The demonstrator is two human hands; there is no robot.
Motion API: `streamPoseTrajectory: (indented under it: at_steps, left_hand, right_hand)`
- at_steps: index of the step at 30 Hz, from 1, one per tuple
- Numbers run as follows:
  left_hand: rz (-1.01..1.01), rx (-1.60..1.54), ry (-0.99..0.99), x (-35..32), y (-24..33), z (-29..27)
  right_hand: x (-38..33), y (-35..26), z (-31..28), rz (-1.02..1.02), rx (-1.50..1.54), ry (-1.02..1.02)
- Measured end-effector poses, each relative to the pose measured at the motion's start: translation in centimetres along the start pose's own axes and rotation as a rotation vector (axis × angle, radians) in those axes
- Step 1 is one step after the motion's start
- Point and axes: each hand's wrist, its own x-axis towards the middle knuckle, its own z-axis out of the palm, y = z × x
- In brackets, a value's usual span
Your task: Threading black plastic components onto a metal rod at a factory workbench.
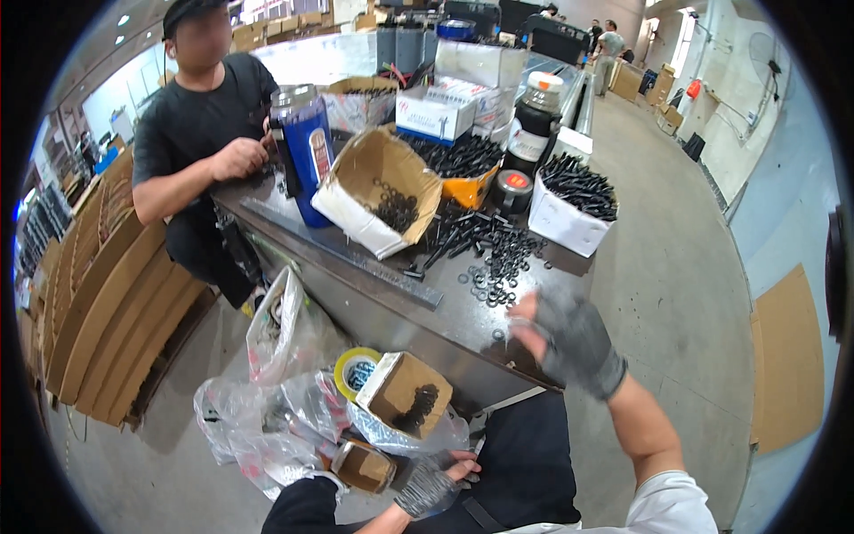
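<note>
My right hand [574,345], in a dark grey fingerless glove, hovers over the near right corner of the metal table [458,325]. Its thumb and forefinger are slightly blurred but apart, with nothing visible between them. Just beyond the fingertips lie loose black washers [494,283], and farther back spreads a pile of black bolts [467,233]. Down by my lap, my left hand [431,485] wears a grey glove. Its fingers are pinched together, and whatever they hold is too small to make out. Beside it stands a small open cardboard box [365,467].
An open carton of washers [378,191], a white box of bolts [574,205], a blue flask [304,151] and a black bottle [534,120] stand on the table. Below are a carton [405,396], tape roll [342,374] and plastic bags [285,329]. A co-worker [213,116] sits across.
</note>
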Motion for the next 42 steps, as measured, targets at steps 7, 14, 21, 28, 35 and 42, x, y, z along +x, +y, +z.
streamPoseTrajectory:
  at_steps: [7,14,21,28,35,42]
  left_hand:
    - [0.307,0.538,0.001,0.1,6.9,1.0]
    - [0.393,0.573,0.037,-0.5,6.6,0.3]
    - [0.390,0.620,0.025,-0.4,5.3,0.3]
    - [0.411,0.707,0.002,-0.9,5.0,0.4]
    - [0.498,0.719,0.040,-0.6,5.1,0.3]
    - [0.505,0.496,0.091,-1.7,7.9,1.2]
  right_hand:
    - [7.3,7.9,3.1,-0.048,-0.048,0.018]
    - [10.9,7.7,5.1,-0.046,-0.102,-0.306]
    - [11.4,6.9,5.1,-0.191,-0.171,-0.354]
    - [12.6,5.7,6.7,-0.415,-0.116,-0.322]
    - [13.3,5.6,7.0,-0.525,-0.267,-0.300]
    - [9.3,-0.1,-0.9,-0.183,0.182,-0.205]
